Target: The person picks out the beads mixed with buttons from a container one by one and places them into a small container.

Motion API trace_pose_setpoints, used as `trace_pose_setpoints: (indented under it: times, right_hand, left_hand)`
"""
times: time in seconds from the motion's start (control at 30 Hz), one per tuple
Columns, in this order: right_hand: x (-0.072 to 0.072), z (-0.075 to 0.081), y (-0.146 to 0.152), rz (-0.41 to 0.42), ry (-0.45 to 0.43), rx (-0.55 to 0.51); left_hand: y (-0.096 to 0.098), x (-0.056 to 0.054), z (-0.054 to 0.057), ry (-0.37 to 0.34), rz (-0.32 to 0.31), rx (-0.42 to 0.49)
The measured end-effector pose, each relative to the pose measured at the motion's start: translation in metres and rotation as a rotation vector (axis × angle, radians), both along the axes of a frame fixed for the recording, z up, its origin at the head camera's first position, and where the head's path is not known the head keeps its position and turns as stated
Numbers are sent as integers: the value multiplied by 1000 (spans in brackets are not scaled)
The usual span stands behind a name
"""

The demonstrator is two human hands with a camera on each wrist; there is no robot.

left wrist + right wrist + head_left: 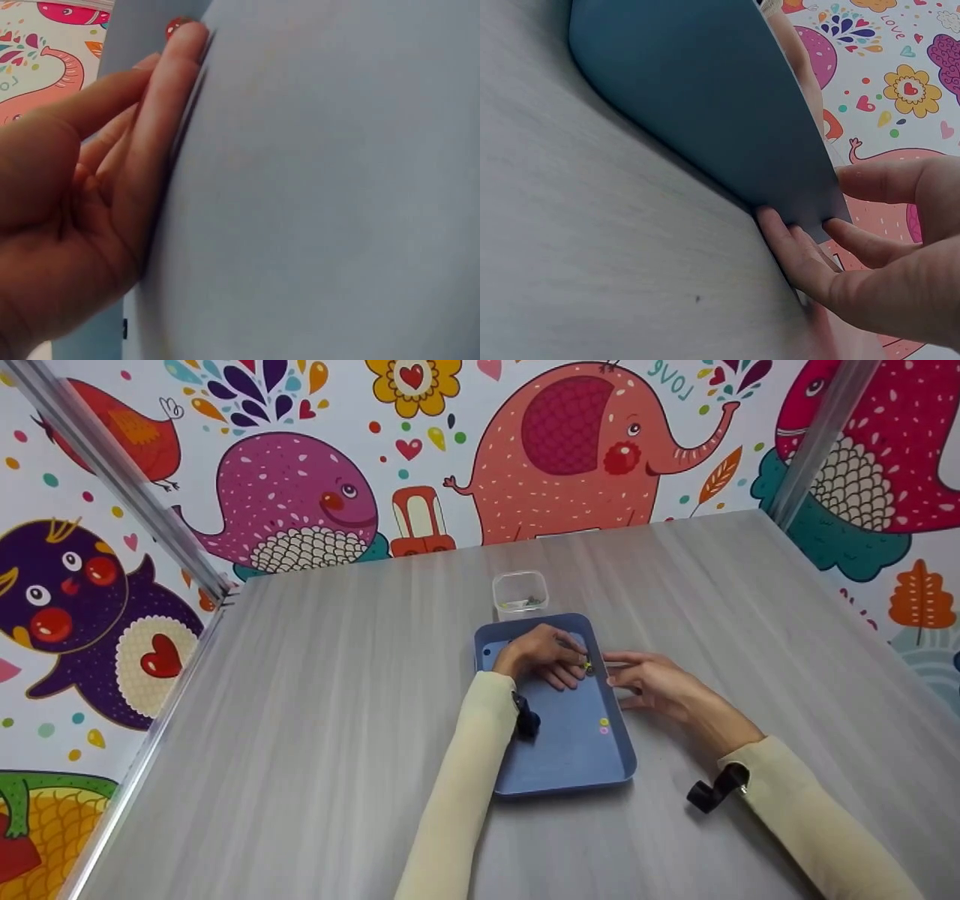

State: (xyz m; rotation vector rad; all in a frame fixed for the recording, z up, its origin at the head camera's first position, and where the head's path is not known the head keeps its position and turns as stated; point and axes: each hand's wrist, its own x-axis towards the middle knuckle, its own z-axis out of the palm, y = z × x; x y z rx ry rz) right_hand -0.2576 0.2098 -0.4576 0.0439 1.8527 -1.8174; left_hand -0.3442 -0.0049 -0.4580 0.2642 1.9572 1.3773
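Note:
Inside a blue tray (pixel 559 757) my left hand (pixel 541 652) lies low over the floor, fingers extended toward the right wall. Small yellow and dark beads (pixel 589 666) sit by its fingertips against that wall. In the left wrist view a red bead (pixel 176 27) with pale spots shows just past a fingertip. My right hand (pixel 660 686) is outside the tray, its fingertips touching the right wall. The right wrist view shows fingers (pixel 791 251) at the wall's lower edge and others up near the rim. A yellow bead (pixel 604 721) and a pink bead (pixel 604 730) lie nearer me.
Just behind the tray stands a clear plastic box (pixel 520 589) with small bits in it. One dark bead (pixel 487 652) lies at the tray's left side. The grey table (pixel 337 697) is bounded at the back and sides by cartoon-printed walls (pixel 420 442).

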Motion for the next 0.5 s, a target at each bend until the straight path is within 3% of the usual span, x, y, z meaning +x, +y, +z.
trace_pose_setpoints:
  times: [0.5]
  right_hand:
    - [0, 1, 1, -10, -15, -16]
  left_hand:
    - [-15, -2, 12, -45, -2, 2]
